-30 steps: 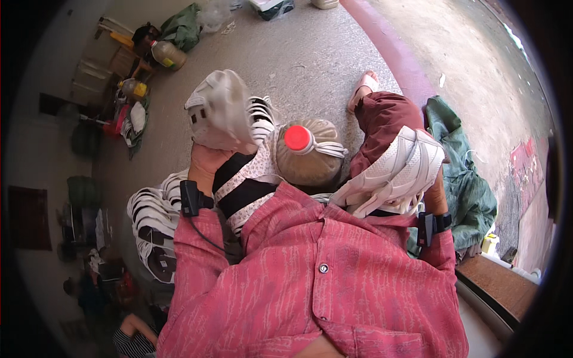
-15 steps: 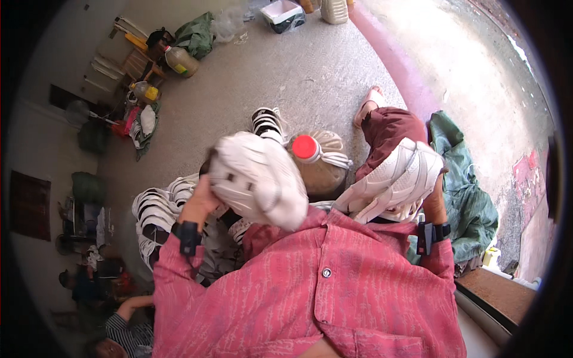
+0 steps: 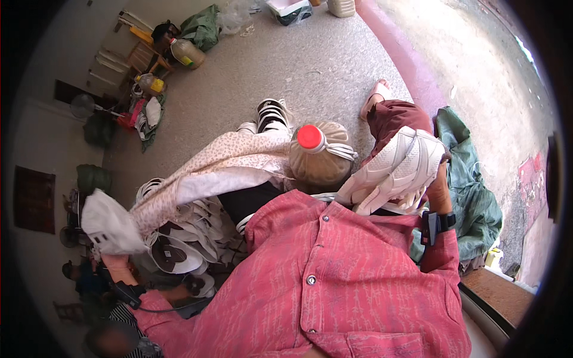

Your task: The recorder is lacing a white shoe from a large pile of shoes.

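Head view, landmark: red-capped jug (image 3: 322, 164).

Changes: against the frame half a second back, I have the left hand (image 3: 117, 265) carried far out to the jug's left, with the first white shoe upper (image 3: 110, 225); a floral cloth (image 3: 224, 158) now spreads from that upper to the jug's left side. The right hand (image 3: 440, 188) has scarcely moved.

Setting: speckled grey floor (image 3: 334, 65) around and beyond the jug; pinkish strip (image 3: 391, 45) beyond it, to the right; green tarp (image 3: 474, 200) well right; heaped shoe uppers (image 3: 194, 238) left and nearer; standing fan (image 3: 82, 106) far left.

Hands: left, closed under the first upper; whether it also grips the cloth I cannot tell. Right, holding the second white shoe upper (image 3: 397, 170) by its outer edge, just right of the jug, fingers mostly hidden.

Orientation: second upper's long axis slants outward and away from the wearer; first upper tilted, its blurred toe direction unreadable to me.
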`<action>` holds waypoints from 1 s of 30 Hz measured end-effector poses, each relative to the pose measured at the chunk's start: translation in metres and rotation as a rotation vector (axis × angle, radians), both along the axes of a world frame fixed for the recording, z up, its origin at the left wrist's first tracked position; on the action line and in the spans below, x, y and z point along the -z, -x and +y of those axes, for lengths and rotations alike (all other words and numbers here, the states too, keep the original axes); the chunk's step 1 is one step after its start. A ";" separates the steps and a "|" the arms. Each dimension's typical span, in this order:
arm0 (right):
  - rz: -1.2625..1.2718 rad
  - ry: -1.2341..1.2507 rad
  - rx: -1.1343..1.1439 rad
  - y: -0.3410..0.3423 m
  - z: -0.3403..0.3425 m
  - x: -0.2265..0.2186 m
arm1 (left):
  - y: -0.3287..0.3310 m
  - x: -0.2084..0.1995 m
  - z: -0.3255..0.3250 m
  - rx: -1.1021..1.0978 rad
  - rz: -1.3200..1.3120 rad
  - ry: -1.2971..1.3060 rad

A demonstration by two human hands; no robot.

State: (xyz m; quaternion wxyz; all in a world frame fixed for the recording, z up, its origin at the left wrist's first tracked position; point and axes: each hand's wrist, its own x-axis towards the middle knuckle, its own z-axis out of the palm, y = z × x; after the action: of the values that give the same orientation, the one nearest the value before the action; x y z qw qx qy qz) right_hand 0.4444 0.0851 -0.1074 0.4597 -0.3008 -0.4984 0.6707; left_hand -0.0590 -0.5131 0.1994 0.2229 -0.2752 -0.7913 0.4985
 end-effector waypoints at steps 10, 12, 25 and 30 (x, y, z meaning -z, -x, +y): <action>0.041 0.170 -0.058 0.004 0.011 -0.003 | 0.031 0.017 -0.129 -0.790 -1.249 -2.249; 0.101 0.243 -0.022 0.013 0.016 -0.007 | 0.040 0.009 -0.150 -0.800 -1.262 -2.174; -0.202 -0.362 -0.518 0.187 0.021 -0.152 | 0.081 0.109 0.146 0.101 -2.171 -2.331; -1.011 -0.693 -0.854 0.265 0.003 -0.135 | 0.044 0.169 0.288 -0.138 -2.803 -1.933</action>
State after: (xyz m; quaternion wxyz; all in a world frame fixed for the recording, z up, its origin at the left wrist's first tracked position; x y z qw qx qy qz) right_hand 0.1791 0.0884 0.0279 -0.0574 -0.1907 -0.9052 0.3754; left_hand -0.1033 -0.2248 0.0302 0.5400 0.2128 0.3682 0.7263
